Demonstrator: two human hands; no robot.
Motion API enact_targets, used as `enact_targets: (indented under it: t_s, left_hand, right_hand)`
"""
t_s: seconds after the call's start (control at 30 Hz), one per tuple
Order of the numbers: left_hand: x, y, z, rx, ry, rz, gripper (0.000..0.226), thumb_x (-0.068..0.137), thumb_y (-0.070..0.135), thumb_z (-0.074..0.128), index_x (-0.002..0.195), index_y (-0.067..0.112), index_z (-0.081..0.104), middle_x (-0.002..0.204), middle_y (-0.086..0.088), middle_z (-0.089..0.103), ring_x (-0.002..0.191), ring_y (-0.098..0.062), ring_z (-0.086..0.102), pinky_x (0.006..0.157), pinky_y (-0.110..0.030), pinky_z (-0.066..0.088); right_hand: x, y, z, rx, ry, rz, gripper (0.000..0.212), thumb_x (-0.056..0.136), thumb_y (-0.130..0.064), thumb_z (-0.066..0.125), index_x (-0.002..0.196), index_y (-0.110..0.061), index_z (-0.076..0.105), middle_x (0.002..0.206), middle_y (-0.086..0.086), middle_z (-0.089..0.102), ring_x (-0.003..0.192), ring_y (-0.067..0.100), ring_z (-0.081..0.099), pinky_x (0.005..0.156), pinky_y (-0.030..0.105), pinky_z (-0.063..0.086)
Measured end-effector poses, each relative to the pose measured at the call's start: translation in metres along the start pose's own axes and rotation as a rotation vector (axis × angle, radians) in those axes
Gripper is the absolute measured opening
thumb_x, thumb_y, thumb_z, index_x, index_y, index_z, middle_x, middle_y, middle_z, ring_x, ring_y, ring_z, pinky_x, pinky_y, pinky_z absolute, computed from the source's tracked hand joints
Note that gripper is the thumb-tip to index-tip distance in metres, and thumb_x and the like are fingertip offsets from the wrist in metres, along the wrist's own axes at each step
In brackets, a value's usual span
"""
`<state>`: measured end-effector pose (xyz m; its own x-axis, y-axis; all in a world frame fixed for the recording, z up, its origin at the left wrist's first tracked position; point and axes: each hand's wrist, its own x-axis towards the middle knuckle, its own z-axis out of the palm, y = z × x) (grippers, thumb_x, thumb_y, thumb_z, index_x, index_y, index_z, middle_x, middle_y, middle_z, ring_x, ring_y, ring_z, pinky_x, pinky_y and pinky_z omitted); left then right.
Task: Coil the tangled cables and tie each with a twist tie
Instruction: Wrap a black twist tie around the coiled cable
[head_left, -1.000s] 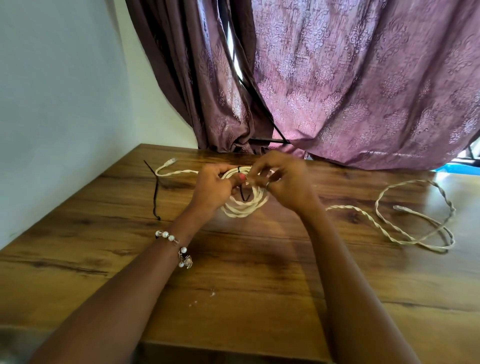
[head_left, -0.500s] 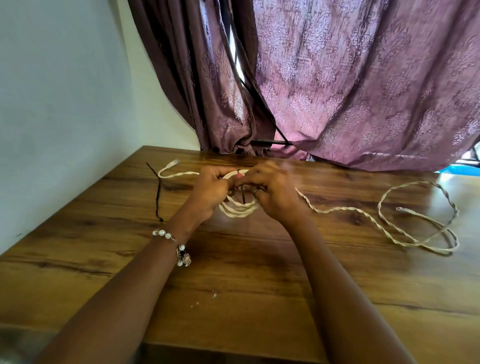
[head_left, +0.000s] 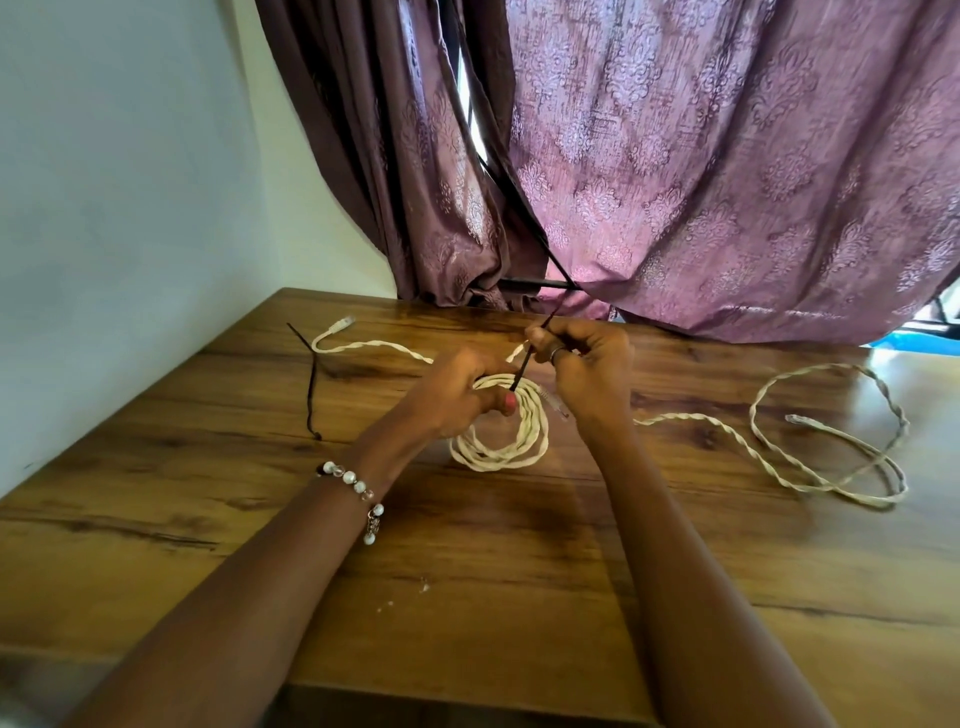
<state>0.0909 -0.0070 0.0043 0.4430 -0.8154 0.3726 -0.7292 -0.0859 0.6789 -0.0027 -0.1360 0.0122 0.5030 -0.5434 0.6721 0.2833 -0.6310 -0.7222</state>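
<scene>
The right hand (head_left: 587, 364) has pulled the twist tie (head_left: 524, 366) up taut.

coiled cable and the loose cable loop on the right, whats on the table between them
In the head view, only a twisted cable strand runs over the bare wood from behind the right hand to the loose loop, right of the coiled cable.

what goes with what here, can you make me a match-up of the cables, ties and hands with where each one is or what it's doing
Column 1
1. coiled cable
2. loose cable
3. spare black tie
4. right hand

Column 2
A. lies on the table near the wall, untouched
B. pinches a black twist tie pulled up from the coil
C. sprawls in open loops on the right of the table
D. wound in a ring, held by the left hand

Pairs: 1-D, 2-C, 3-A, 4-B
</scene>
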Motion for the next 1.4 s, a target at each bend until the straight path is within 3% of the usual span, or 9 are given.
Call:
enact_targets:
  t_s: [0.1,0.3,0.53,0.7,0.9,1.0,1.17,1.3,1.4]
  left_hand:
    - [-0.001,0.005,0.003,0.008,-0.009,0.007,0.015,0.079,0.011,0.072,0.093,0.006,0.073,0.079,-0.003,0.07,0.069,-0.008,0.059,0.063,-0.019,0.043]
    - [-0.002,0.008,0.007,0.049,0.032,0.076,0.022,0.081,0.02,0.072,0.1,0.009,0.072,0.081,-0.001,0.069,0.071,-0.009,0.06,0.061,-0.015,0.04]
    - [-0.009,0.006,0.009,0.087,0.08,0.15,0.034,0.076,0.021,0.077,0.107,0.008,0.068,0.091,0.004,0.066,0.075,0.004,0.053,0.064,0.001,0.032]
    - [-0.011,0.01,0.019,0.101,0.223,0.207,0.051,0.075,0.014,0.078,0.121,0.003,0.058,0.115,-0.008,0.067,0.1,0.0,0.05,0.073,0.009,0.027]
    - [-0.009,0.007,0.021,0.172,0.286,0.396,0.043,0.073,0.012,0.078,0.115,0.009,0.067,0.09,-0.006,0.074,0.079,-0.008,0.064,0.075,-0.014,0.048]
    - [-0.008,0.005,0.024,0.209,0.302,0.442,0.035,0.073,0.007,0.077,0.107,0.005,0.07,0.093,-0.011,0.067,0.083,-0.006,0.057,0.078,-0.002,0.04]
    - [-0.008,0.001,0.027,0.234,0.294,0.419,0.031,0.076,0.004,0.074,0.107,0.006,0.07,0.104,-0.013,0.064,0.092,-0.008,0.055,0.081,-0.006,0.04]
    - [-0.006,0.005,0.024,0.191,0.361,0.346,0.031,0.075,-0.002,0.069,0.105,0.005,0.071,0.097,-0.003,0.07,0.091,-0.009,0.056,0.078,0.0,0.036]
    - [-0.005,0.004,0.019,0.142,0.404,0.243,0.03,0.076,0.001,0.071,0.105,0.005,0.071,0.098,0.0,0.07,0.087,-0.007,0.061,0.077,-0.002,0.041]
  right_hand:
    - [0.002,0.008,0.0,-0.022,0.014,0.026,0.01,0.081,-0.009,0.068,0.071,-0.009,0.072,0.066,0.005,0.069,0.061,0.025,0.065,0.058,0.042,0.055]
    - [0.003,0.012,-0.002,0.029,0.101,0.187,0.018,0.078,0.0,0.068,0.063,-0.008,0.068,0.063,0.009,0.066,0.054,0.022,0.062,0.05,0.033,0.051]
    - [0.002,0.006,-0.006,0.265,-0.112,0.543,0.033,0.085,0.019,0.047,0.066,0.001,0.067,0.056,0.004,0.068,0.05,0.013,0.065,0.046,0.022,0.05]
    - [0.001,0.005,-0.011,0.377,-0.17,0.614,0.034,0.084,0.016,0.052,0.06,-0.001,0.069,0.062,0.008,0.07,0.059,0.022,0.067,0.056,0.031,0.059]
    - [0.001,0.011,-0.009,0.577,-0.281,0.808,0.025,0.079,0.02,0.035,0.084,0.014,0.058,0.077,0.023,0.061,0.067,0.03,0.062,0.054,0.031,0.056]
    - [0.001,0.015,-0.01,0.589,-0.305,0.928,0.028,0.079,0.017,0.033,0.093,0.009,0.055,0.083,0.023,0.054,0.067,0.029,0.058,0.056,0.033,0.055]
    - [-0.004,0.004,-0.012,0.741,-0.406,1.001,0.023,0.065,0.011,0.05,0.087,0.007,0.058,0.068,0.019,0.061,0.052,0.024,0.063,0.051,0.03,0.056]
    - [-0.001,0.011,-0.013,0.343,-0.376,0.873,0.016,0.082,0.009,0.052,0.078,0.003,0.067,0.07,0.017,0.067,0.059,0.024,0.063,0.064,0.04,0.056]
    - [0.006,0.019,-0.014,-0.149,-0.187,0.524,0.02,0.086,-0.006,0.063,0.067,0.0,0.065,0.062,0.011,0.064,0.052,0.019,0.056,0.052,0.035,0.049]
